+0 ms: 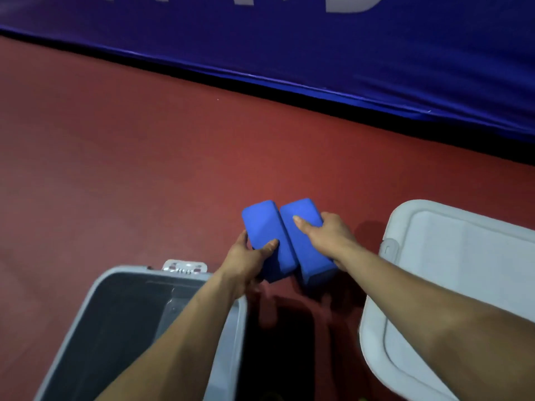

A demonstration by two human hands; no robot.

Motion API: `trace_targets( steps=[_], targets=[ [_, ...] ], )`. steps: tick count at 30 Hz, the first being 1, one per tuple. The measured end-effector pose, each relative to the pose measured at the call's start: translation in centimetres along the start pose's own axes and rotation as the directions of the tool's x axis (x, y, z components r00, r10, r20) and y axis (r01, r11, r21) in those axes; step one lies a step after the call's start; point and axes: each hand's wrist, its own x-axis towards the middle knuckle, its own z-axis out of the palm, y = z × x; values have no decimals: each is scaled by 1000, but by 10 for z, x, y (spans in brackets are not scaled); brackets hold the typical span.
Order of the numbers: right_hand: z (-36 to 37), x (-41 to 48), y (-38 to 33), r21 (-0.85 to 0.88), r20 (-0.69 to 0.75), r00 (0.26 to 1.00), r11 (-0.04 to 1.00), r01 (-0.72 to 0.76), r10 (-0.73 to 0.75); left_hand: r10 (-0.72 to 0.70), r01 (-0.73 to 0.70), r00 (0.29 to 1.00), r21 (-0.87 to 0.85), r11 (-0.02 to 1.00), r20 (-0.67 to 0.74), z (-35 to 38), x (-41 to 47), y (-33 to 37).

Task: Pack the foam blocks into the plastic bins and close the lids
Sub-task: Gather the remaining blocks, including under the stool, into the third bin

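Observation:
Two blue foam blocks sit side by side, touching, above the red floor. My left hand (249, 260) grips the left foam block (265, 227) at its near end, thumb on top. My right hand (327, 235) holds the right foam block (304, 235), thumb laid across its top face. An open grey plastic bin (124, 277) stands at the lower left, its dark inside partly hidden by my left forearm. The bin's light grey lid (451, 273) lies upside down on the floor at the right.
The red floor (130, 169) spreads out ahead and to the left. A blue padded barrier with white lettering (318, 53) runs across the back, its dark lower edge slanting down to the right. A metal latch (185, 267) sits on the bin's far rim.

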Motion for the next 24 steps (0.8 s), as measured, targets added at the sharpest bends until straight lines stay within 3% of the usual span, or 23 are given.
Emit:
trace_targets(
  steps=[4, 7, 11, 16, 24],
  targets=[
    [-32, -74, -51, -15, -26, 986, 986, 165, -165, -14, 14, 999, 19, 1000, 45, -42, -89, 38],
    [-36, -137, -92, -71, -8, 948, 946, 316, -317, -7, 3, 999, -122, 993, -32, -77, -155, 54],
    [-31, -220, -138, -172, 2, 890, 877, 449, -455, 90, -121, 987, -243, 962, -133, -124, -226, 49],
    [-17, -289, -164, -216, 38, 865, 841, 496, -501, 180, -214, 974, -286, 934, -140, -167, -281, 27],
    [42, -325, -154, -197, 171, 861, 840, 506, -479, 139, -188, 979, -384, 904, -152, -210, -304, -42]
  ],
)
